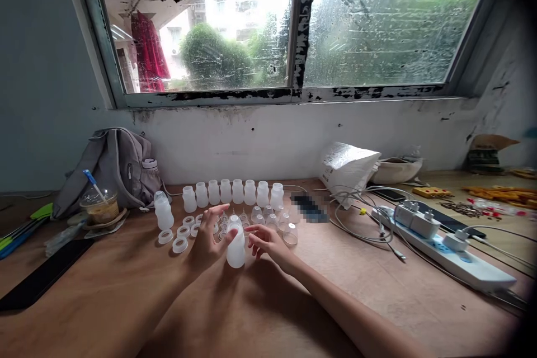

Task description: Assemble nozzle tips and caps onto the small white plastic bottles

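Observation:
A small translucent white bottle [235, 246] stands on the wooden table [126, 296] between my hands. My left hand [208, 238] rests against the bottle's left side, thumb on it and fingers stretched out. My right hand [265, 240] hovers at its right with fingers loosely apart, fingertips near the bottle's top. Behind stands a row of several similar bottles [232, 192], with several clear caps [272, 217] and white rings [180, 232] scattered around.
A grey bag [115, 165] and a drink cup with a straw [98, 206] sit at the left, a black phone [42, 279] lower left. A white power strip [444, 249] with cables lies at the right, beside a white packet [346, 168].

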The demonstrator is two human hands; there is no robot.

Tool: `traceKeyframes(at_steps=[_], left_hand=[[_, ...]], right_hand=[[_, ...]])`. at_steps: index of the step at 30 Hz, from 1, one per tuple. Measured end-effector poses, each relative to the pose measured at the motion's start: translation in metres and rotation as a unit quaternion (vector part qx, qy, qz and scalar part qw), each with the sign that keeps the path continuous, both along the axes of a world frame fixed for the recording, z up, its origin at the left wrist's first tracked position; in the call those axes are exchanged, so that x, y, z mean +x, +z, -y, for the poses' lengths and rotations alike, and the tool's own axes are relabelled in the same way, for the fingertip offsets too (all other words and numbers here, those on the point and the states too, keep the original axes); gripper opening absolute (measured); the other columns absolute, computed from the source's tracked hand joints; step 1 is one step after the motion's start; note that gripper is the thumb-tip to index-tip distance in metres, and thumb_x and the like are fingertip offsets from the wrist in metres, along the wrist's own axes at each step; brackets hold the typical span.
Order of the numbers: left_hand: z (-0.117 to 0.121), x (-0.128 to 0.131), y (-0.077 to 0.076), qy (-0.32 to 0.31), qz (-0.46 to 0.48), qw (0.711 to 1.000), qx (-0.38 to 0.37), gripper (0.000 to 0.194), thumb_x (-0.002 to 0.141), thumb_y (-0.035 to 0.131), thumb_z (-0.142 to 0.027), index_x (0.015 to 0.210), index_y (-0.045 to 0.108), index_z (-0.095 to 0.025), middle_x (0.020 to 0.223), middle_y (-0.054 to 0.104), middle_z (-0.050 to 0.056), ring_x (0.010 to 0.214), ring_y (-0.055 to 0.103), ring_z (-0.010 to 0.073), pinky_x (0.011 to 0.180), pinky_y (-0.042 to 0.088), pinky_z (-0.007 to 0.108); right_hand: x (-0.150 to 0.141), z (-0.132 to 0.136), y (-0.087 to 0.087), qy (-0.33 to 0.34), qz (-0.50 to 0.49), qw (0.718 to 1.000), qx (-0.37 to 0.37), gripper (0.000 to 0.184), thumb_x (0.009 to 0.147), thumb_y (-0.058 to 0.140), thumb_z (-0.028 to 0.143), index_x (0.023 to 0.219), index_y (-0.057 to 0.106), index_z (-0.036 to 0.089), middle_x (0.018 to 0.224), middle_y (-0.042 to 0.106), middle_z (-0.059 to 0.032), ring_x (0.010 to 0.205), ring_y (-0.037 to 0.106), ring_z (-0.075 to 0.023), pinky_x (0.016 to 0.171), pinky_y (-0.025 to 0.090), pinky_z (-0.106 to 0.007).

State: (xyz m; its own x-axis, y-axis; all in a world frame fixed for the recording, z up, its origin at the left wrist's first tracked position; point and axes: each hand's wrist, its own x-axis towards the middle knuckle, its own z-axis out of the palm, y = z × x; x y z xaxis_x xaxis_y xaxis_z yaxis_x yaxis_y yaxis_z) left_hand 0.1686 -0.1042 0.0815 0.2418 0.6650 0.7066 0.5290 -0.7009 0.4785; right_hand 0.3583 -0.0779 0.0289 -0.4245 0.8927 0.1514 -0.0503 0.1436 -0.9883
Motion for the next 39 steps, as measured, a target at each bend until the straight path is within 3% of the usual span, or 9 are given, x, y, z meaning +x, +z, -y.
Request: traceKeyframes(at_steps=[4,7,13,16,20,26,31,39], left_hand=[[-0.013,-0.003,0.015,-0.012,-0.093,0.995,-0.023,0.027,0.076,0.053,-0.033,0.101,0.056,-0.022,0.094,0.061,0.003,0.092,0.052,0.0186,0.082,0.042,0.032],[-0.026,-0.016,0.030,0.019,-0.119,0.992,-0.040,0.027,0.073,0.055,-0.036,0.095,0.060,-0.021,0.086,0.062,0.003,0.085,0.054,0.0179,0.076,0.044,0.030],[-0.063,-0.076,0.075,0.196,-0.155,0.967,-0.050,0.033,0.068,0.055,-0.046,0.090,0.063,-0.022,0.088,0.063,0.003,0.082,0.057,0.0181,0.076,0.042,0.028],[-0.087,-0.107,0.084,0.263,-0.192,0.943,-0.069,0.034,0.067,0.055,-0.047,0.089,0.063,-0.022,0.088,0.064,0.002,0.086,0.056,0.0192,0.075,0.041,0.026],[-0.111,-0.132,0.075,0.335,-0.226,0.908,-0.108,0.034,0.066,0.055,-0.046,0.089,0.062,-0.021,0.090,0.066,0.003,0.087,0.057,0.0202,0.074,0.039,0.027],[-0.129,-0.142,0.050,0.390,-0.226,0.882,-0.136,0.035,0.064,0.054,-0.050,0.081,0.065,-0.022,0.086,0.068,0.005,0.088,0.057,0.0259,0.078,0.035,0.033],[-0.137,-0.147,0.037,0.409,-0.231,0.870,-0.148,0.034,0.065,0.052,-0.049,0.083,0.064,-0.022,0.087,0.067,0.006,0.089,0.057,0.0266,0.076,0.034,0.034],[-0.137,-0.145,0.033,0.413,-0.254,0.864,-0.138,0.039,0.068,0.050,-0.045,0.097,0.061,-0.021,0.089,0.066,0.008,0.095,0.053,0.0293,0.079,0.034,0.035]], right_hand=[[-0.001,-0.001,-0.003,-0.010,0.004,1.000,-0.010,0.039,0.071,0.055,0.047,0.096,0.053,0.017,0.067,0.055,0.0008,0.051,0.053,-0.0088,0.044,0.043,-0.021],[-0.001,-0.001,-0.005,-0.021,0.011,1.000,-0.017,0.041,0.069,0.055,0.049,0.096,0.054,0.018,0.064,0.054,0.0017,0.048,0.051,-0.0081,0.043,0.043,-0.021],[-0.002,-0.004,-0.008,-0.019,0.018,1.000,-0.016,0.040,0.071,0.052,0.049,0.095,0.053,0.016,0.064,0.054,0.0016,0.047,0.051,-0.0077,0.041,0.042,-0.020],[-0.002,-0.004,-0.010,-0.017,0.021,1.000,-0.012,0.040,0.072,0.052,0.049,0.095,0.052,0.016,0.064,0.054,0.0017,0.046,0.051,-0.0075,0.040,0.042,-0.019],[-0.003,-0.004,-0.011,-0.019,0.032,0.999,-0.009,0.040,0.072,0.051,0.049,0.095,0.052,0.016,0.063,0.054,0.0018,0.046,0.051,-0.0075,0.039,0.041,-0.019],[-0.003,-0.003,-0.013,-0.018,0.041,0.999,-0.009,0.040,0.072,0.051,0.049,0.095,0.052,0.016,0.062,0.053,0.0021,0.045,0.050,-0.0074,0.039,0.041,-0.019],[-0.004,-0.004,-0.012,-0.020,0.050,0.998,-0.013,0.042,0.071,0.052,0.051,0.095,0.052,0.016,0.062,0.054,0.0024,0.044,0.050,-0.0076,0.040,0.041,-0.020],[-0.005,-0.005,-0.014,-0.022,0.062,0.998,-0.012,0.042,0.070,0.052,0.050,0.094,0.052,0.015,0.059,0.053,0.0031,0.041,0.049,-0.0069,0.039,0.040,-0.020]])
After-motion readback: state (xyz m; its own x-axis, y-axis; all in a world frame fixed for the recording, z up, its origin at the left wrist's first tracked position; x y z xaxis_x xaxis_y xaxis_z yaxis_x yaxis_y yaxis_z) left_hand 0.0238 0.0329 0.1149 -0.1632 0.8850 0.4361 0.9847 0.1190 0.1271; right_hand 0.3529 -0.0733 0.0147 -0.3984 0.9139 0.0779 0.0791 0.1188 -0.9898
